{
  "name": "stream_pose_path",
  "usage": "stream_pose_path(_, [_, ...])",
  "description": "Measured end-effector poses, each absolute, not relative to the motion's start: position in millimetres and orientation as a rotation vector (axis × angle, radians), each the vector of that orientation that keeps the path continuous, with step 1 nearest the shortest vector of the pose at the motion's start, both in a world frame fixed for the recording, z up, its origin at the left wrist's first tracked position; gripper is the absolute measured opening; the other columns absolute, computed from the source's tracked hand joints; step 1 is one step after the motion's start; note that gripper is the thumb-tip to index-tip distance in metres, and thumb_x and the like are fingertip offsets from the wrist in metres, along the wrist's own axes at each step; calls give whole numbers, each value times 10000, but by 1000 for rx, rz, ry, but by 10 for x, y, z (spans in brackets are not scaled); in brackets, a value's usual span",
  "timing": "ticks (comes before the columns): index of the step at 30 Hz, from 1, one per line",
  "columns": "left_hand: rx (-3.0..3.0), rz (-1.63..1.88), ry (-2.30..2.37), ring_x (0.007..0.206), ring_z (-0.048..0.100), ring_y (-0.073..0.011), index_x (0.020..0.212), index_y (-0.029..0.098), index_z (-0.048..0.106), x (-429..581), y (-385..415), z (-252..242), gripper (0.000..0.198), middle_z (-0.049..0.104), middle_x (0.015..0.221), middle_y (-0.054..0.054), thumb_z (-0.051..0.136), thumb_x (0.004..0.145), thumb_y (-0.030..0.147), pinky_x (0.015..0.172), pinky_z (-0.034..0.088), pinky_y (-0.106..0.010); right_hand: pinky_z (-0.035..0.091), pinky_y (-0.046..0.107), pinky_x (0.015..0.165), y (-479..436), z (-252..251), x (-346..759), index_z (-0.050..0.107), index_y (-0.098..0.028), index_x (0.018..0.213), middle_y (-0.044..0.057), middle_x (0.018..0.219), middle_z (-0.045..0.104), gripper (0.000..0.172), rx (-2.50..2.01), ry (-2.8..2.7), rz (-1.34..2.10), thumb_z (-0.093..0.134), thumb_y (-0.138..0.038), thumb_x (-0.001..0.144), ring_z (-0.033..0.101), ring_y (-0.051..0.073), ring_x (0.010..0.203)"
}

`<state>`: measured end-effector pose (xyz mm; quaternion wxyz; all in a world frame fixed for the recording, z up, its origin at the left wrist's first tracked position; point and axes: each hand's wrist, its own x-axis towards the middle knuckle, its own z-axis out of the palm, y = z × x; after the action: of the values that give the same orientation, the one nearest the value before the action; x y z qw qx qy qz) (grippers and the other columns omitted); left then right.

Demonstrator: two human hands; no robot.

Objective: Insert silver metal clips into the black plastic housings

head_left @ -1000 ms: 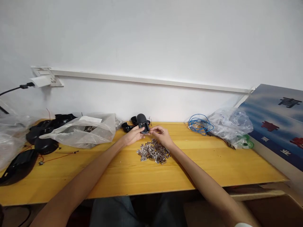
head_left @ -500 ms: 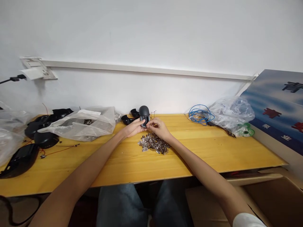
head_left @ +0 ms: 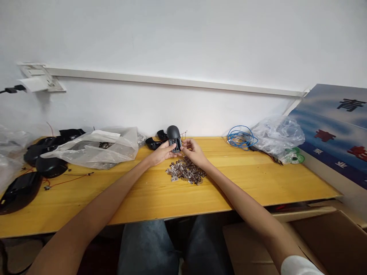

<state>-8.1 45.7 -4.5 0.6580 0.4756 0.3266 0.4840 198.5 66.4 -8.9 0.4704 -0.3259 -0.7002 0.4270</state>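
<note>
My left hand (head_left: 162,154) grips a black plastic housing (head_left: 173,133) with a rounded top and an open, slotted compartment that looks like a battery bay. Its thumb lies on the front of the compartment, and the other fingers pass behind. At the housing's lower right edge is my right hand (head_left: 195,153), its thumb pressed against the side and its fingers curled; any small part in them is too small to make out. Just below both hands lies a pile of small shiny metal pieces (head_left: 186,170) on the yellow table (head_left: 137,202).
Black shells (head_left: 51,167) with red wires lie at the left, beside a plastic bag (head_left: 123,147) of small parts. Another black piece (head_left: 151,143) sits behind my left hand. Blue cable (head_left: 241,138), a clear bag (head_left: 279,133) and a printed board (head_left: 329,130) are at the right. A cardboard box (head_left: 323,236) stands below.
My right fingers have shifted from a pinch at the housing's lower front to its right edge. The housing is slightly tilted now. The whole view has moved a little.
</note>
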Motion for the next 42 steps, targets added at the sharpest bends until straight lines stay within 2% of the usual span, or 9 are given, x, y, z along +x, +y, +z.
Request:
stream_pose_path(5, [1215, 1105, 810, 817, 759, -185, 1210, 178, 711, -59, 435, -69, 524, 780, 1086, -105, 885, 822, 485, 781, 631, -296, 456, 314, 656, 633, -62, 1978, 627, -199, 1048, 3, 824, 611, 406, -819, -1806, 1158, 754, -539, 865, 549, 164, 716])
stream_pose_path(11, [1444, 1163, 1019, 772, 760, -223, 981, 140, 734, -19, 354, -28, 516, 780, 937, -103, 814, 826, 625, 629, 571, -273, 444, 308, 667, 616, -51, 1977, 625, -216, 937, 0, 799, 633, 332, -839, -1896, 995, 716, -531, 889, 569, 176, 720])
stream_pose_path(15, [1586, 1250, 1049, 720, 735, -215, 959, 153, 719, 0, 271, -7, 344, 746, 825, -66, 778, 884, 484, 664, 571, -305, 433, 302, 643, 641, -81, 1994, 599, -231, 946, -7, 791, 640, 292, -872, -1868, 950, 641, -521, 945, 586, 177, 693])
stream_pose_path(17, [1632, 1259, 1013, 694, 716, -200, 1004, 159, 706, 6, 241, -5, 269, 723, 785, -44, 806, 847, 354, 681, 572, -304, 418, 300, 611, 641, -95, 1996, 579, -239, 927, -16, 741, 621, 298, -913, -1854, 931, 633, -531, 952, 580, 180, 654])
stream_pose_path(19, [1643, 1231, 982, 669, 705, -190, 1058, 165, 687, 14, 222, -5, 310, 710, 766, -27, 823, 804, 280, 660, 566, -294, 423, 298, 593, 634, -104, 1988, 562, -243, 923, -14, 730, 629, 318, -934, -1829, 951, 636, -550, 951, 606, 187, 646])
stream_pose_path(24, [1600, 1199, 952, 675, 703, -179, 1120, 160, 654, 34, 210, 9, 440, 725, 785, -32, 870, 769, 312, 649, 566, -277, 482, 302, 624, 597, -88, 1957, 553, -232, 987, 10, 784, 697, 339, -933, -1815, 1000, 604, -566, 973, 692, 214, 712])
stream_pose_path(30, [1564, 1208, 935, 728, 726, -193, 1092, 156, 662, 23, 226, 21, 423, 759, 834, -64, 867, 807, 393, 717, 609, -319, 435, 342, 662, 541, 29, 2040, 546, -233, 971, 39, 784, 655, 312, -1026, -2071, 675, 497, -534, 1036, 599, 234, 705])
stream_pose_path(35, [1528, 1205, 923, 769, 750, -220, 1091, 153, 662, 23, 253, -12, 460, 780, 871, -88, 896, 782, 402, 756, 626, -353, 447, 401, 773, 578, 94, 2197, 537, -227, 889, 114, 874, 659, 113, -971, -2358, 270, 473, -287, 960, 563, 294, 844])
stream_pose_path(42, [1542, 1241, 930, 771, 761, -215, 1091, 157, 672, 33, 255, -30, 436, 780, 885, -75, 898, 777, 360, 784, 632, -351, 445, 412, 772, 549, 69, 2170, 530, -227, 878, 118, 874, 652, 60, -984, -2363, 172, 526, -271, 919, 536, 291, 838])
